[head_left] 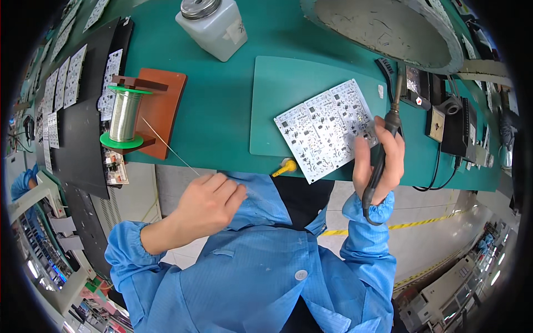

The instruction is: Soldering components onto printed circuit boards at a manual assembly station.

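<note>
My right hand (pixel 383 161) is wrapped round a soldering iron (pixel 375 178), its metal end pointing up and away from me. The fingertips of that hand are at the right edge of a white circuit board (pixel 319 133); whether they grip it I cannot tell. The board, dotted with small parts, lies turned on a green mat (pixel 266 105), its near corner past the table edge. My left hand (pixel 208 205) is closed in front of the table edge. A thin solder wire (pixel 166 145) runs to its fingers from a spool (pixel 125 117) with green flanges on a brown stand (pixel 169 105).
A white bottle with metal lid (pixel 214 30) stands at the back. A large round grey-rimmed thing (pixel 383 28) overhangs the far right. Black brush (pixel 384 72), soldering station (pixel 463 125) and cables are right. A yellow plug (pixel 287 166) sits at the edge; black trays (pixel 78 133) hold boards left.
</note>
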### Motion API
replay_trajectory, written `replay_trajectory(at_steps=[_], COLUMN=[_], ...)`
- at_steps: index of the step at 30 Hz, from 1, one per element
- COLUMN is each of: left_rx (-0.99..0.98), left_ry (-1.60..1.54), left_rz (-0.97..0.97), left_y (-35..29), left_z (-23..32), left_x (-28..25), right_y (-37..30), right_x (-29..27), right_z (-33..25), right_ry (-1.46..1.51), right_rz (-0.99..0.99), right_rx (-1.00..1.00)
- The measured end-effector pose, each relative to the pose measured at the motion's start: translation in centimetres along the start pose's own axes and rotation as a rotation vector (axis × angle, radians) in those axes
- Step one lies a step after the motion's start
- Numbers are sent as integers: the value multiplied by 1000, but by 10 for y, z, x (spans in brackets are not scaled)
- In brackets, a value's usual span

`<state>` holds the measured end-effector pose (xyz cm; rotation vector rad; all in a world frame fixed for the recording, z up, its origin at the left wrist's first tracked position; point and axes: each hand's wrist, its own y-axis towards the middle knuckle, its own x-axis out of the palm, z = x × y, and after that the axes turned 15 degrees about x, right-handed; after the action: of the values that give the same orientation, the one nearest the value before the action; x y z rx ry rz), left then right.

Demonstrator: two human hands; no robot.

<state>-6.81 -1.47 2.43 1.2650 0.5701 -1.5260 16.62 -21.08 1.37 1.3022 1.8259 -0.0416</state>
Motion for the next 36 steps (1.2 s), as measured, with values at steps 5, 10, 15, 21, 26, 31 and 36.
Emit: replay_trajectory(at_steps=[5,10,15,21,26,31,36], left_rx=[1,-150,-168,-151,-139,-142,-157], left_ry=[-307,-142,-172,-99,-91,-103,-69], left_rz=[208,760,802,773,760,738,706], left_y=[22,78,95,92,93,93,95], left_z=[-6,-42,-54,-62,-63,-62,-61], left_x=[-20,3,22,30,29,30,29], right_y=[-5,7,27,38,43,44,40], right_x=[-7,-13,-24,-16,-13,-12,-11], right_z=[-3,-16,-28,-29,-29,-27,-26], right_ry=[174,364,371,395,376,402,410], right_rz=[-131,-170,-333,-342,-381,-380,-381], right_rx=[-71,-50,37,76,63,73,96])
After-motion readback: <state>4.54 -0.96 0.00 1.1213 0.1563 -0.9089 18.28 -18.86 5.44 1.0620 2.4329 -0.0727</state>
